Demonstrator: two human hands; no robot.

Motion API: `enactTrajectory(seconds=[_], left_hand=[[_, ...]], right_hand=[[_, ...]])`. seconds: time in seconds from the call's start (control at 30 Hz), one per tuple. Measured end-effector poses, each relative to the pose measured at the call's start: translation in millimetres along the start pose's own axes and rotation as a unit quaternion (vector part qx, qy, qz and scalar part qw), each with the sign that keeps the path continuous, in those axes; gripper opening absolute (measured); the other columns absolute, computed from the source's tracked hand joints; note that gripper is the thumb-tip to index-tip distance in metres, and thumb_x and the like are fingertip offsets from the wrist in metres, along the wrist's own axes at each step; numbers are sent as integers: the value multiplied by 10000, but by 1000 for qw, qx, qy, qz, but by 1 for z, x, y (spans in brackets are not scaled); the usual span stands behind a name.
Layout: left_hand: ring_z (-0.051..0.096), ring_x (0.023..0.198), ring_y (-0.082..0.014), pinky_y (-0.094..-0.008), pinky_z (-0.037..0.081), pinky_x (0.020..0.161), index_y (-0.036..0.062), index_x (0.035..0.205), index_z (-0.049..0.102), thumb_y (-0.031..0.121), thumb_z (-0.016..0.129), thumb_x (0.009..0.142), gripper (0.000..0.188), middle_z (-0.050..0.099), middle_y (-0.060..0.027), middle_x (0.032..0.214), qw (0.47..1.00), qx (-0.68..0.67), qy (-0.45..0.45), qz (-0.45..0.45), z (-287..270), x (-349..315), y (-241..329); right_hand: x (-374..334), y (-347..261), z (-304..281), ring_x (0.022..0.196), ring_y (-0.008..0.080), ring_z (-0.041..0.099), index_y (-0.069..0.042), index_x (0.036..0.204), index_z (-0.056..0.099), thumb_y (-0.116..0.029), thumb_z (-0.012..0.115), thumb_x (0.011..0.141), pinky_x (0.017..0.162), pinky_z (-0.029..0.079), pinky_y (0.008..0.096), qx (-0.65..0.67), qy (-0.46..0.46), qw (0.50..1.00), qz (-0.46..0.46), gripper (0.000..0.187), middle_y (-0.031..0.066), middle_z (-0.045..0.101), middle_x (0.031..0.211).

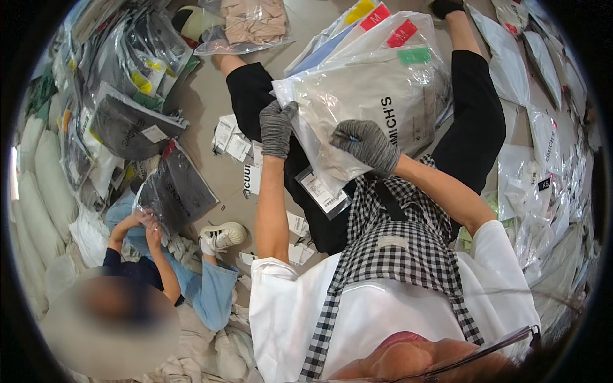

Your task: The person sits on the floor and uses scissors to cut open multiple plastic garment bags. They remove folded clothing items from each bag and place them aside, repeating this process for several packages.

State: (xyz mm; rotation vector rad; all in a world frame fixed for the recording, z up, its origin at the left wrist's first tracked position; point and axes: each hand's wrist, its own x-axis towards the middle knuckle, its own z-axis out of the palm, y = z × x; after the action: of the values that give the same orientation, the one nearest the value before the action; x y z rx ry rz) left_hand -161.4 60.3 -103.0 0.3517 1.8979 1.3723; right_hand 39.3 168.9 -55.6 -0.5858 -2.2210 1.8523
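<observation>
A clear plastic garment bag [364,96] with a pale garment folded inside lies tilted between my knees, on a stack of similar bags. My left hand [279,129], in a grey knit glove, is closed on the bag's left edge. My right hand [367,145], gloved the same way, has its fingers curled at the bag's lower part. A small blue spot shows at its fingertips; what it belongs to is unclear. Below the bag, a white printed card [324,191] in a clear sleeve rests against my dark trousers.
White paper tags [233,139] lie on the floor to the left. Piles of bagged garments stand at far left and along the right [536,185]. At lower left a co-worker's hands [150,223] hold a bagged dark garment [175,191]. A bagged pink garment [254,22] lies at the top.
</observation>
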Motion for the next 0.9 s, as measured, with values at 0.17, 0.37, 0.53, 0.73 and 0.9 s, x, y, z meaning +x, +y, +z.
enactTrajectory(seconds=[0.17, 0.37, 0.53, 0.73, 0.9], left_hand=[[594, 869, -229, -340, 494, 780, -20, 1090, 587, 78, 621, 813, 296, 627, -104, 999, 937, -330, 21, -115, 33, 4, 17], [597, 949, -263, -366, 490, 846, -23, 1090, 573, 48, 545, 839, 262, 618, -140, 1031, 974, -202, 95, -39, 59, -1, 26], [517, 1026, -224, -353, 476, 846, -6, 1163, 495, 41, 588, 810, 368, 503, -106, 1170, 973, -190, 76, 106, 58, -49, 46], [497, 1116, -261, -347, 408, 935, 64, 1080, 604, 22, 643, 772, 314, 535, -114, 1160, 825, 333, -58, 454, 43, -113, 73], [505, 1095, -297, -412, 372, 955, 106, 944, 637, -3, 590, 723, 252, 582, -96, 1129, 886, 302, -5, 352, -17, -119, 9]], right_hand=[[-57, 5, 2, 703, 256, 613, -68, 981, 561, -405, 798, 634, 621, 500, 336, -143, -16, 979, -143, 539, 83, 566, 860], [-84, 18, 19, 674, 245, 608, -64, 970, 547, -269, 780, 674, 542, 486, 330, -148, 113, 969, -163, 429, 96, 566, 871], [-80, -5, 0, 635, 226, 608, -38, 838, 571, 13, 669, 732, 541, 482, 308, -94, 213, 950, -206, 154, 97, 576, 786], [-70, -3, -14, 596, 232, 585, -49, 819, 582, -74, 690, 756, 532, 466, 309, -92, 238, 958, -132, 128, 88, 580, 744], [-79, 18, 3, 642, 258, 603, -63, 847, 601, -160, 699, 763, 579, 483, 331, -26, 121, 988, -92, 161, 92, 591, 748]])
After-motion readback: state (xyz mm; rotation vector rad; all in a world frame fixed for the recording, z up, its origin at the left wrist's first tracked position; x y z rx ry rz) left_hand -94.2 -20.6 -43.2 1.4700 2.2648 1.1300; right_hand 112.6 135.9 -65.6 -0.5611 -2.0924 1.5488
